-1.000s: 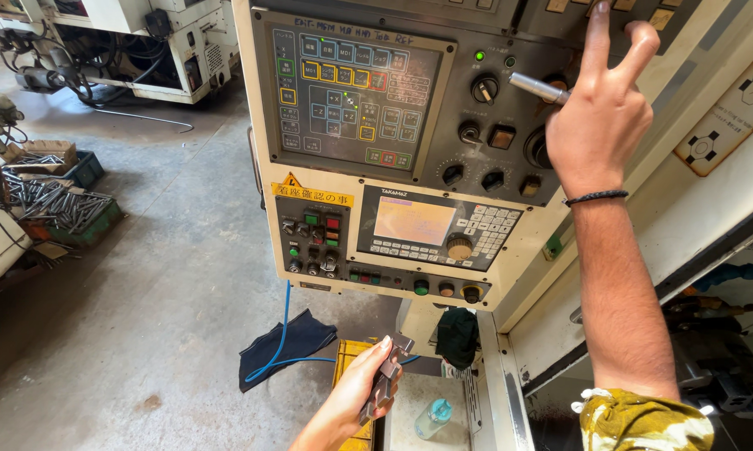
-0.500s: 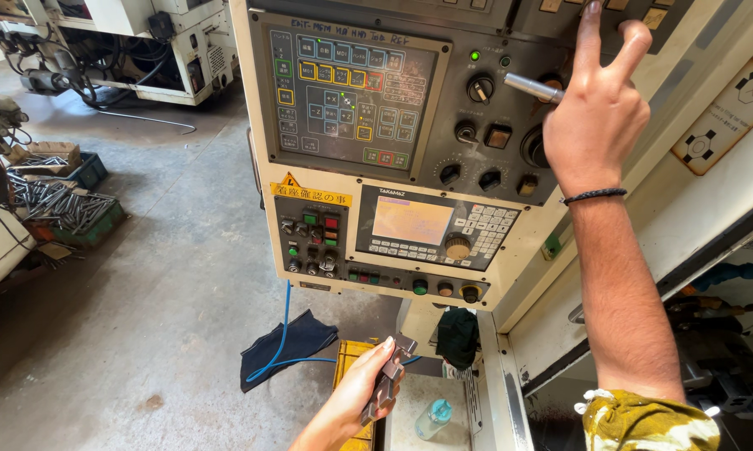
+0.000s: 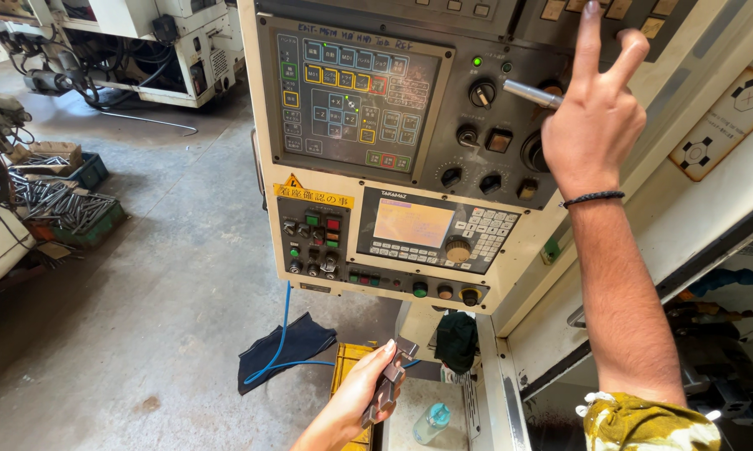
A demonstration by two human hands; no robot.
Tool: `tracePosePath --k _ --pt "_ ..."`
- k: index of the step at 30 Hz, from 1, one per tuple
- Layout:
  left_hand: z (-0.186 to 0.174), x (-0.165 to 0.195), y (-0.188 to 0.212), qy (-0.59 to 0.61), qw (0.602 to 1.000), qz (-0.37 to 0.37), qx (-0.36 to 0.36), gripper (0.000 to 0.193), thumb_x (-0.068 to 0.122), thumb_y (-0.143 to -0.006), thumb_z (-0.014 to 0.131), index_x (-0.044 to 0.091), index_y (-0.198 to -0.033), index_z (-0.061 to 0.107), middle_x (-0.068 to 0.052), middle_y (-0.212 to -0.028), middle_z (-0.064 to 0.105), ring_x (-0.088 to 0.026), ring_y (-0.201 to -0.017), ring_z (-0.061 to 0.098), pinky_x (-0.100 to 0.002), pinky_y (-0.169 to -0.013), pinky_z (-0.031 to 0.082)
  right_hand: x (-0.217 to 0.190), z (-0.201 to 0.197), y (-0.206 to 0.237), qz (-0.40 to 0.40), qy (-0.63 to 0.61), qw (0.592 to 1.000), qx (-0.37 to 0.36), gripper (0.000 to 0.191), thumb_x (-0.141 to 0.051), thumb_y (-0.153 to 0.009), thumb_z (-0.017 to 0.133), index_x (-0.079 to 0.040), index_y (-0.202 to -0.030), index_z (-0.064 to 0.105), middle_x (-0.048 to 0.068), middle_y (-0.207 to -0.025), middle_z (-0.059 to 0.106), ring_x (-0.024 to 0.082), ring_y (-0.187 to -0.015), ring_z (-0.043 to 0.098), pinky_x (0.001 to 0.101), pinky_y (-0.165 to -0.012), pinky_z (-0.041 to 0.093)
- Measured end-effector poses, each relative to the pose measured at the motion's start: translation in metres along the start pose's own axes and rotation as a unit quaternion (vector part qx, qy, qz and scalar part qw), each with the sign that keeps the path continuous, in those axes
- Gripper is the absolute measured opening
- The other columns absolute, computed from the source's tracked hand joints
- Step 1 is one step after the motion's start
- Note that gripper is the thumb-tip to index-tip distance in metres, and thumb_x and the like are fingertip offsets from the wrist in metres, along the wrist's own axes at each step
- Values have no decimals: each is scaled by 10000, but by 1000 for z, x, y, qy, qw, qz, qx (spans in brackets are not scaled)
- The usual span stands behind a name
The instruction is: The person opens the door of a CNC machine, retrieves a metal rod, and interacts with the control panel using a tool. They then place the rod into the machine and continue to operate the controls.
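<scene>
My right hand (image 3: 594, 117) is raised at the upper part of the machine's control panel (image 3: 376, 134), two fingers stretched up onto the buttons (image 3: 644, 25) along its top edge. It grips a thin silver metal rod (image 3: 531, 93) that sticks out to the left over the knobs. A black band circles that wrist. Low in the view, my left hand (image 3: 361, 394) is closed around a small dark grey metal part (image 3: 389, 382), held above a yellow crate (image 3: 351, 363).
A smaller screen-and-keypad unit (image 3: 435, 234) sits below the main panel. A dark cloth (image 3: 289, 349) and a blue hose (image 3: 284, 334) lie on the concrete floor. Trays of metal rods (image 3: 67, 209) stand at left. A plastic bottle (image 3: 431, 422) is below.
My right hand has shifted slightly on the top buttons. The left hand holds the metal part in the same place.
</scene>
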State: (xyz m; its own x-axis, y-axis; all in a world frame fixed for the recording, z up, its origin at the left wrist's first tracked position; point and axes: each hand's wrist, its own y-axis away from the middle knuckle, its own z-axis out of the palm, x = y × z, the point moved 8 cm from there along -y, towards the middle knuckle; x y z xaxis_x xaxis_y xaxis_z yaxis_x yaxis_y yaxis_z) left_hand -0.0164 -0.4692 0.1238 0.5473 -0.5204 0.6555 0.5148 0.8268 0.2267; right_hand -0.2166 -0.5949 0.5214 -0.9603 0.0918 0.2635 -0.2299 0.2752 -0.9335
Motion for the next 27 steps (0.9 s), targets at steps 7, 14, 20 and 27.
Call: tracePosePath --k 7,14,20,27 --pt "-2 1 2 -9 999 -16 42 322 399 -1059 526 89 -975 537 -23 -650 549 -77 -377 438 -243 -332 350 -3 -3 -7 9 14 1000 -19 1021 109 -743 660 -129 -1671 308 224 -1391 400 245 -625 656 393 -569 548" --pt "2 1 2 -12 999 -19 29 321 407 -1056 519 95 -988 544 -21 -650 546 -74 -375 440 -237 -329 352 -5 -5 -14 35 14 999 -9 1005 79 -721 695 -84 -1645 334 218 -1363 417 308 -705 687 428 -609 562" --pt "-1 1 2 -4 1000 -8 27 316 400 -1056 527 92 -984 543 -17 -657 549 -70 -380 437 -237 -329 346 -3 -3 -16 49 5 999 -15 981 88 -697 709 -93 -1608 392 193 -1336 413 307 -706 690 423 -625 572" --pt "0 1 3 -14 1000 -10 18 320 416 -1056 526 105 -984 543 -7 -623 519 -76 -368 426 -238 -332 346 -1 -2 -16 52 4 999 -16 1003 100 -677 709 -114 -1605 396 177 -1329 403 298 -702 679 415 -609 563"
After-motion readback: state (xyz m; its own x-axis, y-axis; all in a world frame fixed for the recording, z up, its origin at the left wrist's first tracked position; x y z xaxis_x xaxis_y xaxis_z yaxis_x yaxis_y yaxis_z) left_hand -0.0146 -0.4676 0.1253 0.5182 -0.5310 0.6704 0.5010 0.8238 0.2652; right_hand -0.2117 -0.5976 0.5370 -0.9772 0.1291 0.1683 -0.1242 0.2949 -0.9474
